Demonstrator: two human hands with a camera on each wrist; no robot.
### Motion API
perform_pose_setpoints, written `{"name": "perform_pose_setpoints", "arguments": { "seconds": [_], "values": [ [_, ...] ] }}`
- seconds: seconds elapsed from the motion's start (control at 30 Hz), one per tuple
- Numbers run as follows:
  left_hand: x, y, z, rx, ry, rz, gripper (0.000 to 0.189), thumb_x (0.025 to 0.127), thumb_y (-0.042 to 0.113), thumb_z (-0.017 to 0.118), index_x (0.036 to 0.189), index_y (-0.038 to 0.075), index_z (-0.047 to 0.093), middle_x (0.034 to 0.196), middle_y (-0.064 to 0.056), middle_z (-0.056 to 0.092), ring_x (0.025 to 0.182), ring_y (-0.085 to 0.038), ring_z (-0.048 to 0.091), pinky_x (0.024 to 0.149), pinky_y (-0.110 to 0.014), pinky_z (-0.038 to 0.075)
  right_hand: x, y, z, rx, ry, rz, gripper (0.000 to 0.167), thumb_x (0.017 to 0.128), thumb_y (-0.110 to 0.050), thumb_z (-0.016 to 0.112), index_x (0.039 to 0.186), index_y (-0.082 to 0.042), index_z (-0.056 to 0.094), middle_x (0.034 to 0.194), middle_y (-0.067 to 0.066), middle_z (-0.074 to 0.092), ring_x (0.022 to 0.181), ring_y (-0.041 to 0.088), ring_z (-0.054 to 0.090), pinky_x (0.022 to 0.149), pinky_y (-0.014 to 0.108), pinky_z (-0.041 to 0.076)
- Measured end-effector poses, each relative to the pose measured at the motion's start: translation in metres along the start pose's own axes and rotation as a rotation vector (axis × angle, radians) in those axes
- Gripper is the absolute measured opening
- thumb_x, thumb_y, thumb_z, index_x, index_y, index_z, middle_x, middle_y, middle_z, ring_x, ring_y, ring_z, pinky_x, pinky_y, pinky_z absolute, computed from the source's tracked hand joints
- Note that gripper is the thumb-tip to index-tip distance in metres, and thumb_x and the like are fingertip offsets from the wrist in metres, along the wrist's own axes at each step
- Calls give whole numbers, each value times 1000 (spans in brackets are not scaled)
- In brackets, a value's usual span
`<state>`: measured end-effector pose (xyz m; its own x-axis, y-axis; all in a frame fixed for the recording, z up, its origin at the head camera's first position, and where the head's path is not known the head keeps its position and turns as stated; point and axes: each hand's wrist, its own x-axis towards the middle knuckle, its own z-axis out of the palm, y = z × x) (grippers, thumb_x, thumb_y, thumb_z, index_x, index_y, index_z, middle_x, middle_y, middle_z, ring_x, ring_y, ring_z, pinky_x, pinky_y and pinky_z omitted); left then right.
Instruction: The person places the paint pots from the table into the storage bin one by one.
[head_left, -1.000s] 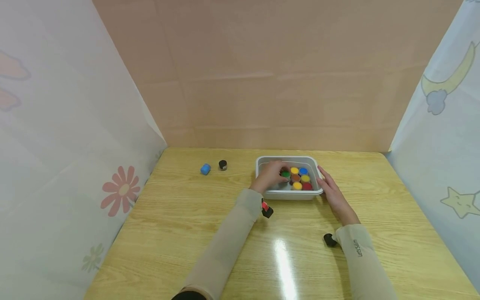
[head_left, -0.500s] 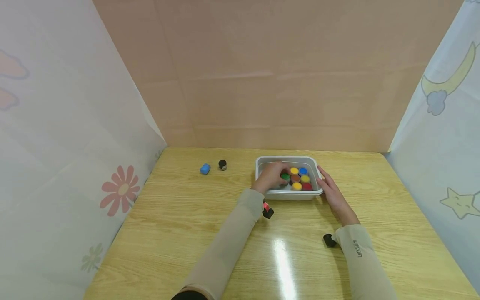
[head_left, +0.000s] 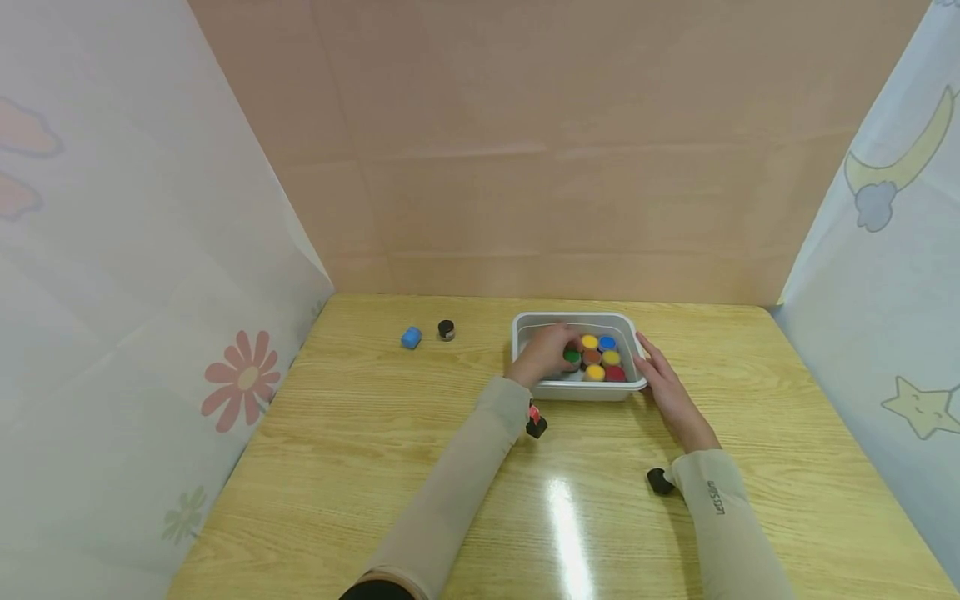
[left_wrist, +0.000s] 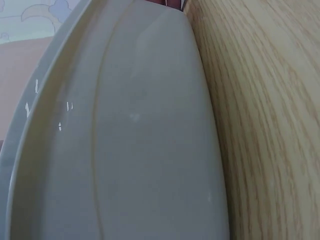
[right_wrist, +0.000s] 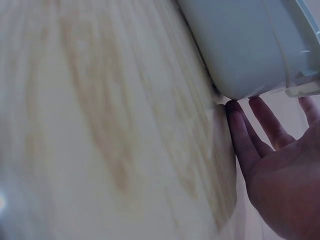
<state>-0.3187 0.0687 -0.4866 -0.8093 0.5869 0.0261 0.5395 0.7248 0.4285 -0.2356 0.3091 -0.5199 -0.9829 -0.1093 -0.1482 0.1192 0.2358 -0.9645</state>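
Note:
A light-grey plastic tray stands toward the back of the table, right of centre. My left hand reaches inside and pinches a small jar with a green lid. To the right of it, jars with yellow, blue, brown and red lids sit close together in the tray. Against the tray's right side rests my right hand. In the right wrist view its extended fingertips meet the tray's outer wall. The left wrist view holds mostly the tray's outer wall, and my left hand is hidden there.
On the back left of the wooden table lie a blue jar on its side and an upright black-lidded jar. A brown backdrop rises behind. Printed white sheets flank both sides.
My left hand has shifted very slightly downward with the green-lidded jar, which now sits a little lower beside the others. My right hand stays at the tray's side.

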Motion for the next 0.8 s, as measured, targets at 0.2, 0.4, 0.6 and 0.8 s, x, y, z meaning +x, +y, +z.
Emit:
{"name": "perform_pose_setpoints", "arguments": {
  "seconds": [0.2,0.4,0.6,0.8],
  "values": [
    [1,-1,2,20,7,20,30,89,19,84,117,18,75,118,6,69,112,-10,60,104,-22,48,1,0,1,9,2,1,70,109,-55,38,167,-38,3,175,15,0,158,42,11,126,63,12],
    [-1,-1,1,4,-3,13,31,89,19,84,119,17,74,121,5,69,113,-10,60,104,-22,48,-2,0,2,13,-1,0,70,109,-57,38,167,-37,3,175,10,-3,158,38,9,126,63,12],
    [-2,0,0,11,0,16,34,90,20,83,122,17,73,122,5,69,114,-11,60,105,-23,48,-1,0,1,2,-2,1,70,109,-57,37,167,-38,2,175,9,-4,158,39,9,126,64,13],
    [-7,2,-8,-47,35,3,42,90,18,83,130,17,70,128,3,68,120,-14,63,104,-26,51,-1,1,0,-4,0,2,70,109,-57,36,167,-38,2,175,8,-5,159,39,6,126,64,12]
  ]
}}
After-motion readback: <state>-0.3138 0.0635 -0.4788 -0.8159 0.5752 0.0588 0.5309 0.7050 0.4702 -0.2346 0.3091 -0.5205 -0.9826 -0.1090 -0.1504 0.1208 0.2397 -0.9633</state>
